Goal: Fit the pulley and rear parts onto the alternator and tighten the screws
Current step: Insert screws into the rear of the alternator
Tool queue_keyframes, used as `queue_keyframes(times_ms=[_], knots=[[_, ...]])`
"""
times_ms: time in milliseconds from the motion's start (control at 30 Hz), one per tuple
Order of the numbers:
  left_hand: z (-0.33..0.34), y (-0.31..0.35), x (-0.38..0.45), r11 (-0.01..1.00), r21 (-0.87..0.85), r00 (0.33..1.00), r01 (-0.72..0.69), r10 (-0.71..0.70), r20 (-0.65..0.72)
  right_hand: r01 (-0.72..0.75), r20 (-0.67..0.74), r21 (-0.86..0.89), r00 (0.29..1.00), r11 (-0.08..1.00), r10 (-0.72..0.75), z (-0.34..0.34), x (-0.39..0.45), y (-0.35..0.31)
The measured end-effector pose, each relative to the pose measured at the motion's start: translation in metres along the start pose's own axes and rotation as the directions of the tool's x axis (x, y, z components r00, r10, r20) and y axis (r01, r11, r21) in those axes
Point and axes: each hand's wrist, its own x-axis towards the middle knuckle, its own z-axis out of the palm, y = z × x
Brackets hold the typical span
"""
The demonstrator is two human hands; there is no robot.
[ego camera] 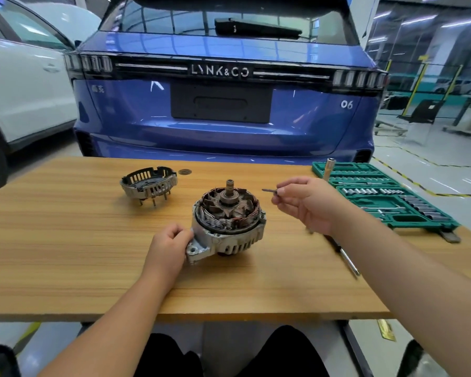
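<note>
A blue car [229, 104] stands behind the wooden surface [65, 254], a white car [25, 91] beside it. What looks like a coin [185, 171] lies near the far edge.

- Single head-worn wide-angle view, looking forward and down over the worktop [65, 240] from its near edge.
- Close to both forearms, reaching in from the bottom corners; knees visible below the edge.
- Facing the blue car's rear [223, 104] just beyond the far edge.
- Straight lines bowed toward the borders.
</note>
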Motion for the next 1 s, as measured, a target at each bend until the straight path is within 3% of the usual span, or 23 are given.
queue_keyframes(times_ms=[100,267,633,767,867,1000], knots=[[0.001,0.007,-0.006,0.999,-0.031,0.998,0.032,-0.030,0.049,-0.053,0.129,0.128,0.991,0.990,0.036,0.008,-0.019,0.001],[0.000,0.011,-0.016,0.998,-0.043,0.989,0.055,-0.048,0.141,-0.146,0.216,0.263,0.972,0.954,0.089,0.023,-0.035,0.006],[0.000,0.015,-0.022,1.000,-0.024,0.981,0.012,-0.007,0.194,-0.075,0.265,0.144,0.964,0.987,0.034,0.037,-0.052,0.002],[0.000,0.011,-0.021,1.000,-0.002,0.982,-0.023,0.023,0.188,-0.010,0.254,0.031,0.967,0.999,0.002,0.038,-0.056,0.002],[0.000,0.007,-0.019,0.999,0.006,0.988,-0.036,0.035,0.150,0.114,0.221,-0.151,0.972,0.982,-0.079,0.041,-0.057,0.003],[0.001,0.007,-0.020,0.998,0.037,0.988,-0.044,0.038,0.151,0.284,0.181,-0.505,0.958,0.815,-0.222,0.043,-0.057,0.007]])
